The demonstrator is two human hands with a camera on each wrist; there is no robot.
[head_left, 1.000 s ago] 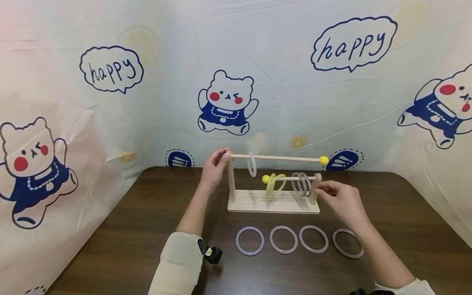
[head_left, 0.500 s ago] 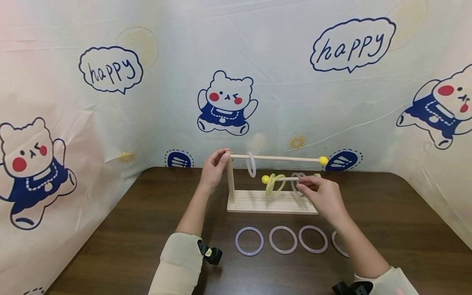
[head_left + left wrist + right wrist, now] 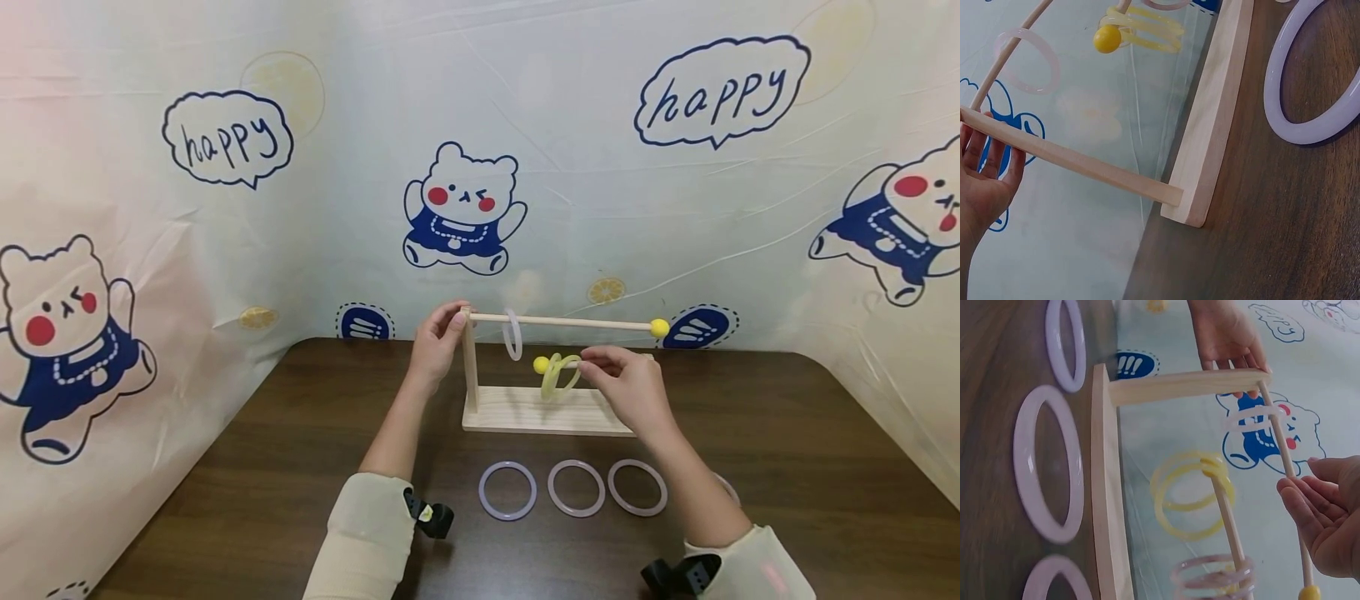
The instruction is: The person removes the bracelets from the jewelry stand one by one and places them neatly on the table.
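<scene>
A wooden ring stand has a long upper rod and a shorter lower rod, each tipped with a yellow ball. My left hand grips the top of its left post, thumb in front and fingers behind. A clear whitish ring hangs on the upper rod near that post. Yellow rings hang on the lower rod. Just right of them is my right hand, thumb and fingers apart with nothing between them in the right wrist view. It hides the purple rings on that rod from the head view.
On the dark wooden table, in front of the stand, lie a bluish-purple ring and pinkish-purple rings, in a row. The rightmost is mostly behind my right forearm. A printed cloth stands behind and at the sides.
My right hand has moved left along the lower rod, from the right post past the purple rings to beside the yellow rings. My left hand has stayed on the left post.
</scene>
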